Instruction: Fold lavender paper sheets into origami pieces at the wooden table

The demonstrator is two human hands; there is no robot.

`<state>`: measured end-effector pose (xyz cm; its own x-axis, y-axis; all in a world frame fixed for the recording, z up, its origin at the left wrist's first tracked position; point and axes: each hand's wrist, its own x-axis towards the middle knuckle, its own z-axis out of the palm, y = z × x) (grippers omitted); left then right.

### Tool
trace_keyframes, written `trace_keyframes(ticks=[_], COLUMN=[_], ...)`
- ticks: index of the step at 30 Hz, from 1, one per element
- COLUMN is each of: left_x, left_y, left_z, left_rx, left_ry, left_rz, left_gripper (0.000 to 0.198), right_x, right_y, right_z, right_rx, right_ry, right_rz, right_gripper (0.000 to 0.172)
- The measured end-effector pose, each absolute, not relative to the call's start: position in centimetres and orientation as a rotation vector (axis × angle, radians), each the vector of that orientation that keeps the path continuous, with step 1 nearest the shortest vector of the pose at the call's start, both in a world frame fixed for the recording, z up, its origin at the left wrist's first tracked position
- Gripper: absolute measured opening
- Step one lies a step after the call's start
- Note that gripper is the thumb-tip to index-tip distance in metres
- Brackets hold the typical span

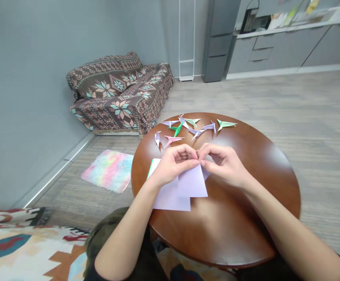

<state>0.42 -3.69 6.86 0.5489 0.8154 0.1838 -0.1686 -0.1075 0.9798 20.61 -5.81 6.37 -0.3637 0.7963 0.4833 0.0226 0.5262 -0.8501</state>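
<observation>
Left hand [172, 162] and right hand [224, 164], fingertips meeting, are each closed in a pinch on the far edge of the lavender sheet [192, 183], which lies at the centre of the desk [246, 218] and extends toward the person, equally near both hands.

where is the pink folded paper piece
Head view: pink folded piece lies on the round table just beyond the left hand, beside a lilac piece.

On the table [246, 218] lies paper [192, 185]; folded figures [187, 128] behind it.
</observation>
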Motion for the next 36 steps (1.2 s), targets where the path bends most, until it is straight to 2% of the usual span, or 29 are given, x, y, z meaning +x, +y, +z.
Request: trace_keyframes(ticks=[11,17,24,28,32,36], left_x=[0.4,0.1,-0.1,-0.3,-0.8,-0.7], left_y=[-3.5,-3.3,-2.8,-2.5,-2.7,-3.1], left_z=[6.6,6.8,6.0,6.1,7.0,7.2], left_rx=[1.409,1.460,1.472,1.390,1.489,1.547], left_ry=[0.606,0.616,0.686,0.752,0.809,0.858], left_rz=[1.088,1.028,1.101,1.219,1.055,0.878], left_gripper=[0.025,0.022,0.015,0.017,0.022,0.031], right_x=[20.7,20.7,20.1,20.2,20.7,20.6], right_y=[-5.7,-5.7,-5.4,-4.8,-4.3,-4.5], right_z=[6.3,6.2,5.9,5.4,5.1,5.5], right_rx=[-0.757,-0.780,-0.825,-0.860,-0.953,-0.981], right_ry=[-1.738,-1.725,-1.586,-1.356,-1.271,-1.375], right_rz=[0.977,0.995,1.182,1.290,1.268,1.249], right_gripper=[0.009,0.010,0.013,0.028,0.041,0.044])
